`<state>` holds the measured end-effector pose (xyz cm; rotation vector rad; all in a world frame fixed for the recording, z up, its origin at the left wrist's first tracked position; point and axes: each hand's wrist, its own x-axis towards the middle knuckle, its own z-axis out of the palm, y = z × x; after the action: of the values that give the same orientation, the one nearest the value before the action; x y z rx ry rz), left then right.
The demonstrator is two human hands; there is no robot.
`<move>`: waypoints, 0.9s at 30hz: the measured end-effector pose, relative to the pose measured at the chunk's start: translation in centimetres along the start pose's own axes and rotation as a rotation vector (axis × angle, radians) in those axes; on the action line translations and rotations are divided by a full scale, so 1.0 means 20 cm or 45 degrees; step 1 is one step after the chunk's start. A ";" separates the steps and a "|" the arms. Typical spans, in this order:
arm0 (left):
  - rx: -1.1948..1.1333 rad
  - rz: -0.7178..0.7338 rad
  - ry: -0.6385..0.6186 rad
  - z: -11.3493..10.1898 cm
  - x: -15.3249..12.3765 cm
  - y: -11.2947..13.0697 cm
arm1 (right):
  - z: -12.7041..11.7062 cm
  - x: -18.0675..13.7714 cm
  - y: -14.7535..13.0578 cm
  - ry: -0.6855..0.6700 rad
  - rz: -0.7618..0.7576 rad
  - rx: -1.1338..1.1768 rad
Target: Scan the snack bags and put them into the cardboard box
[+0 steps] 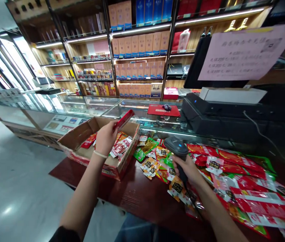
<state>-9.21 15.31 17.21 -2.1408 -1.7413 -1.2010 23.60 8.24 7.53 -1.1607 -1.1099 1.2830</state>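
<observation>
My left hand [106,137] is closed on a long red snack packet [124,120], held up over an open cardboard box [77,136] that has several red packets inside. A thin band circles that wrist. My right hand [186,168] grips the handle of a black barcode scanner [176,148], its head with a small blue light turned toward the box. Below and around the scanner lies a heap of small colourful snack packets [155,158] on a dark red table [137,198].
Long red packets [248,191] cover the table's right side. Behind it stand a glass counter [82,107], a black register [208,111] with a white box on top, and a pink paper notice [243,53]. Lit shelves [139,50] of boxed goods line the back wall.
</observation>
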 end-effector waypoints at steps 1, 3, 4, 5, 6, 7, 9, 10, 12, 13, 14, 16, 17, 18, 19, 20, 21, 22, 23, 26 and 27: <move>0.052 -0.001 -0.038 0.03 -0.01 -0.06 | 0.01 0.00 0.00 0.002 0.001 0.015; 0.050 -0.005 -0.204 0.10 -0.02 -0.14 | 0.02 0.00 0.01 -0.004 -0.001 0.045; 0.020 -0.010 -0.291 0.13 -0.03 -0.16 | 0.02 0.01 0.01 -0.005 -0.005 0.054; -0.015 -0.013 -0.355 0.16 -0.04 -0.17 | 0.02 0.01 0.01 -0.005 -0.008 0.057; -0.048 -0.011 -0.389 0.18 -0.05 -0.18 | 0.01 0.01 0.02 -0.001 -0.012 0.057; -0.077 -0.003 -0.396 0.18 -0.05 -0.17 | 0.00 0.02 0.02 0.004 -0.015 0.055; -0.114 0.020 -0.354 0.18 -0.05 -0.15 | -0.01 0.02 0.02 0.018 -0.021 0.052; -0.122 0.034 -0.332 0.17 -0.05 -0.14 | -0.02 0.02 0.02 0.024 -0.022 0.053; -0.125 0.069 -0.284 0.14 -0.05 -0.10 | -0.04 0.02 0.01 0.042 -0.025 0.060; -0.122 0.096 -0.251 0.12 -0.05 -0.08 | -0.06 0.02 0.00 0.053 -0.026 0.063; -0.119 0.127 -0.216 0.10 -0.05 -0.05 | -0.07 0.02 -0.01 0.065 -0.027 0.064; -0.123 0.199 -0.157 0.06 -0.06 0.04 | -0.10 0.01 -0.02 0.091 -0.031 0.062; -0.132 0.236 -0.148 0.05 -0.06 0.09 | -0.11 0.01 -0.03 0.104 -0.035 0.062; -0.148 0.272 -0.153 0.04 -0.07 0.15 | -0.13 0.01 -0.04 0.119 -0.043 0.062; -0.173 0.303 -0.169 0.04 -0.09 0.22 | -0.15 0.01 -0.05 0.136 -0.056 0.063; -0.207 0.330 -0.189 0.05 -0.10 0.28 | -0.17 0.01 -0.06 0.153 -0.070 0.064; -0.249 0.356 -0.217 0.07 -0.11 0.35 | -0.19 0.00 -0.08 0.168 -0.081 0.066; -0.300 0.379 -0.251 0.11 -0.12 0.41 | -0.21 0.00 -0.09 0.179 -0.086 0.070; -0.360 0.396 -0.288 0.17 -0.14 0.47 | -0.23 0.00 -0.10 0.191 -0.091 0.076; -0.545 0.402 -0.413 0.41 -0.17 0.61 | -0.29 -0.01 -0.12 0.235 -0.117 0.127; -0.586 0.382 -0.452 0.51 -0.19 0.65 | -0.31 -0.01 -0.12 0.256 -0.125 0.147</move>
<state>7.02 13.88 12.73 -2.9090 -1.2565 -1.2927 30.07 8.16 9.36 -1.1086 -0.9217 1.1142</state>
